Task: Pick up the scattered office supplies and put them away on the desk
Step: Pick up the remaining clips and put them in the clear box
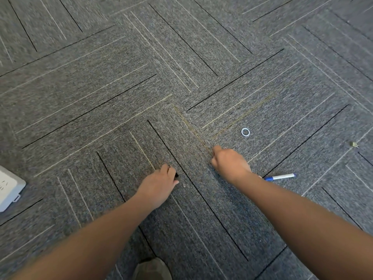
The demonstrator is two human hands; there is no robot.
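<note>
Both my hands reach down to the grey carpet. My left hand (159, 184) is curled around a small black object (176, 175) that peeks out between thumb and fingers. My right hand (230, 162) is a closed fist resting on the carpet, and nothing shows inside it. A white pen with a blue cap (280, 176) lies just right of my right wrist. A small pale ring (245, 132) lies on the carpet above and to the right of my right hand. Farther right sits a tiny yellowish item (354, 144), too small to identify.
A white power strip (8, 188) lies at the left edge of the carpet. The toe of my shoe (153, 269) shows at the bottom centre. The floor is grey carpet tiles (181, 57) with thin light and dark lines.
</note>
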